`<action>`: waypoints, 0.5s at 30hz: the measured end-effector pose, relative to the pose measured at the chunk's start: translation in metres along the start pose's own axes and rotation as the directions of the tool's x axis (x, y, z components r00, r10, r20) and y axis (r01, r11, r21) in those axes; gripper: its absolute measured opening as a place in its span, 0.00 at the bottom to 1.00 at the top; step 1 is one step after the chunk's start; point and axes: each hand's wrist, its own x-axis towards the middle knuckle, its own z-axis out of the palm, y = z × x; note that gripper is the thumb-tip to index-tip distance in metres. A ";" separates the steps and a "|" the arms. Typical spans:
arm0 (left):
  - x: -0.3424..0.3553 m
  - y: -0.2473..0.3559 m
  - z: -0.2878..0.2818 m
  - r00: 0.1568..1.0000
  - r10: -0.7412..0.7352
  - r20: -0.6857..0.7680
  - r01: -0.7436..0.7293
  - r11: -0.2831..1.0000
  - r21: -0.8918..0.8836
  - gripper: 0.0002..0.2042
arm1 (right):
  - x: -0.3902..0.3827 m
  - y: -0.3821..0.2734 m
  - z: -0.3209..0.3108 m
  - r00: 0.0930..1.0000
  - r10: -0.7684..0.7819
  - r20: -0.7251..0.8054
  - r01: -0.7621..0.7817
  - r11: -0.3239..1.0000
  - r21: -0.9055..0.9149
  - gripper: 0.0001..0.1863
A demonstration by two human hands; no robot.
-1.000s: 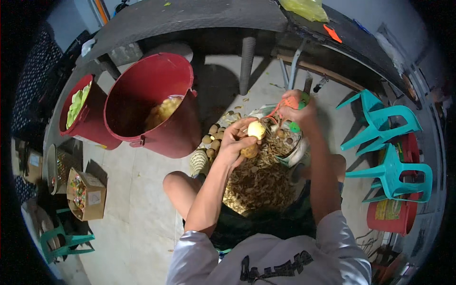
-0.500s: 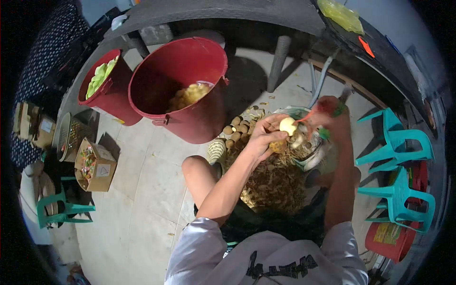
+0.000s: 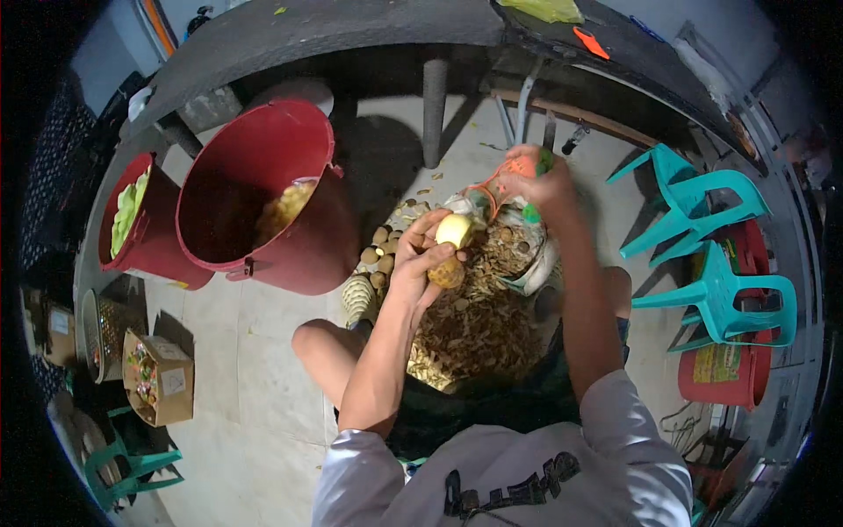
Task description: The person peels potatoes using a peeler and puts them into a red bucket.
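Note:
My left hand (image 3: 414, 263) grips a potato (image 3: 454, 230). The potato's upper part is bare and pale yellow, while brown skin shows below my thumb. My right hand (image 3: 546, 183) is closed round an orange peeler (image 3: 488, 193) with a looped head, held just above and to the right of the potato. Bits of green show beside my fingers there. Under both hands, between my legs, lies a heap of brown peelings (image 3: 479, 338). Several unpeeled potatoes (image 3: 378, 256) lie on the floor left of the heap, near my foot. A whitish sack (image 3: 537, 255) with peelings borders its right side.
A large red bucket (image 3: 329, 237) with pale yellow pieces stands at left, beside a smaller red bucket (image 3: 176, 250) holding light green items. A cardboard box (image 3: 176, 386) sits lower left. Teal plastic chairs (image 3: 716, 294) stand at right. A dark table (image 3: 351, 44) spans the back.
The view has swung right, so the surroundings sit further left. My right hand, blurred before, now shows clearly with the peeler close to the potato. My left hand keeps its hold.

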 end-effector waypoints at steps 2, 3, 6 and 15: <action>0.001 0.002 -0.008 1.000 0.011 0.017 -0.012 0.998 0.056 0.24 | -0.016 -0.016 0.013 0.986 -0.161 0.042 0.166 0.963 -0.214 0.22; -0.001 0.001 -0.007 0.999 0.001 0.032 -0.004 0.994 0.109 0.24 | -0.025 -0.020 0.015 0.951 -0.291 0.102 0.307 0.858 -0.411 0.21; -0.003 -0.004 -0.006 1.000 -0.022 -0.020 0.023 0.998 0.064 0.22 | -0.010 -0.002 0.007 0.989 -0.144 0.027 0.146 0.967 -0.208 0.22; 0.002 0.000 -0.005 0.998 0.007 -0.064 -0.007 1.000 -0.001 0.24 | -0.023 -0.022 0.013 0.974 -0.224 -0.014 0.219 0.964 -0.148 0.20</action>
